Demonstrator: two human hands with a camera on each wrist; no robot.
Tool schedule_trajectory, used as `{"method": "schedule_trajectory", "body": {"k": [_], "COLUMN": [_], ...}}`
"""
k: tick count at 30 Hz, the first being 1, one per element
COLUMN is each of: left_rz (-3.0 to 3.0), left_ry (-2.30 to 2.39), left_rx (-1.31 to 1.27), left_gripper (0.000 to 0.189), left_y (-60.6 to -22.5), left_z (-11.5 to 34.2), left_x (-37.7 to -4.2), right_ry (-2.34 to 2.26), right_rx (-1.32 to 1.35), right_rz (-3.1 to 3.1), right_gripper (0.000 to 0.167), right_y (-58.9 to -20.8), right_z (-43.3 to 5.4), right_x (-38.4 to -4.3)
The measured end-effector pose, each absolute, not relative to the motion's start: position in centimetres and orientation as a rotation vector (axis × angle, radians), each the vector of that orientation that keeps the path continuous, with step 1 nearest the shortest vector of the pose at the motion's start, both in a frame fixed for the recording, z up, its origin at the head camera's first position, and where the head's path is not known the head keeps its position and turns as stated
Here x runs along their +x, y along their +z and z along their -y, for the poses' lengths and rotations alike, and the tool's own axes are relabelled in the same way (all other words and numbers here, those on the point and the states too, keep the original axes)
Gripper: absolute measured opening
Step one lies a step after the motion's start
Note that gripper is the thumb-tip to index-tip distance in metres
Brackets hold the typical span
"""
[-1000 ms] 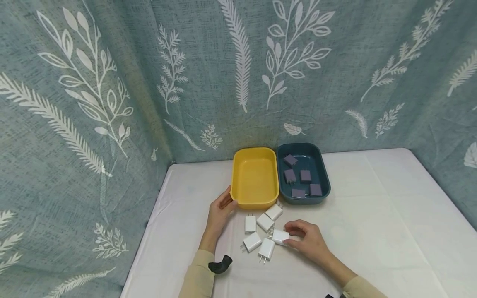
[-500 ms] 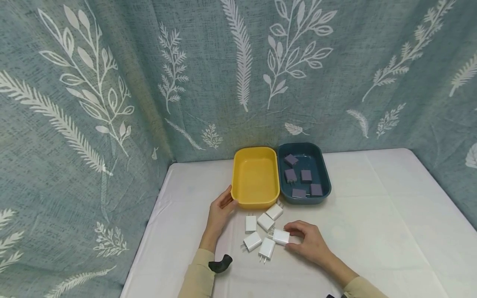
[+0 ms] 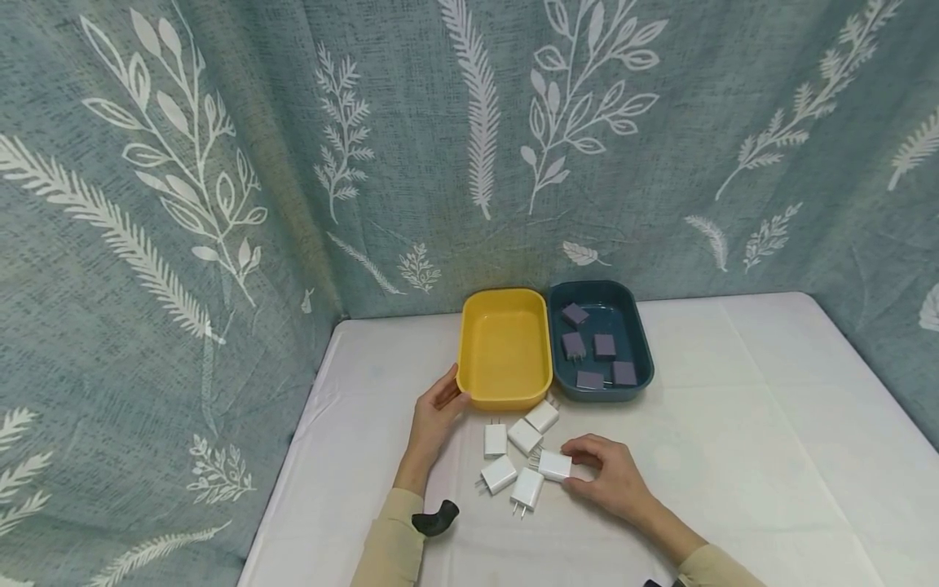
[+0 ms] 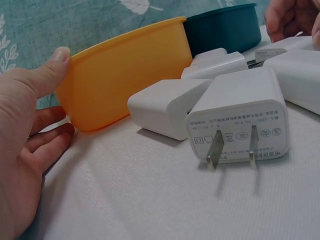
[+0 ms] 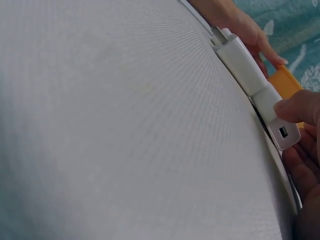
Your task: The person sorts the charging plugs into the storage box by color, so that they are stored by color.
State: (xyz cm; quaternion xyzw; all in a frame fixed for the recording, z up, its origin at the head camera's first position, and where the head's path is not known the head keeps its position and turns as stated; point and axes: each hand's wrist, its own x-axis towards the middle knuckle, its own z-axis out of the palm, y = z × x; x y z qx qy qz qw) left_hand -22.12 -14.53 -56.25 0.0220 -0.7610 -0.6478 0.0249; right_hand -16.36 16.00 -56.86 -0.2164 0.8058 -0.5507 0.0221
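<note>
A yellow tray (image 3: 506, 350) stands with the left hand (image 3: 436, 417) spread about its seven-o'clock corner; at the tray's five o'clock, the right hand (image 3: 609, 477) pinches one end of a white charger (image 3: 554, 466), whose nine-o'clock-facing prongs (image 3: 534, 465) could snag neighbouring chargers (image 3: 525, 436) if dragged sideways.

The person wears long, pale khaki sleeves: in the head view the left sleeve (image 3: 392, 530) comes in between 6 and 7 o'clock, the right sleeve (image 3: 711, 568) between 4 and 5. The cloth is plain and ends at the wrists, leaving the left grip (image 3: 436, 417) and right grip (image 3: 609, 479) bare. On the left sleeve's 3 o'clock side sits a stubby, bent black piece (image 3: 435, 520). A smaller dark bit (image 3: 651, 584) shows toward 8 o'clock of the right sleeve, mostly cut off below.
</note>
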Motion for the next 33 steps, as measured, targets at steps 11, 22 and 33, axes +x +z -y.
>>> {"method": "schedule_trajectory", "body": {"k": [11,22,33], "left_rz": [2.346,2.339,2.341], "left_ry": [-1.997,-2.010,-2.024], "left_rx": [0.057,0.068,0.096], "left_gripper": [0.059,0.058,0.058], "left_y": [-56.4,-56.6,-56.5], "left_z": [14.5,14.5,14.6], "left_x": [-22.3,-22.3,-22.3], "right_ry": [-1.816,-1.859,-1.865], "right_rx": [-0.760,-0.839,-0.844], "right_rz": [-2.470,-2.449,-2.516], "right_gripper": [0.039,0.039,0.036], "right_y": [-56.6,-56.6,-55.6], "right_z": [-16.3,-16.6,-16.1], "right_x": [-16.6,-17.0,-17.5]}}
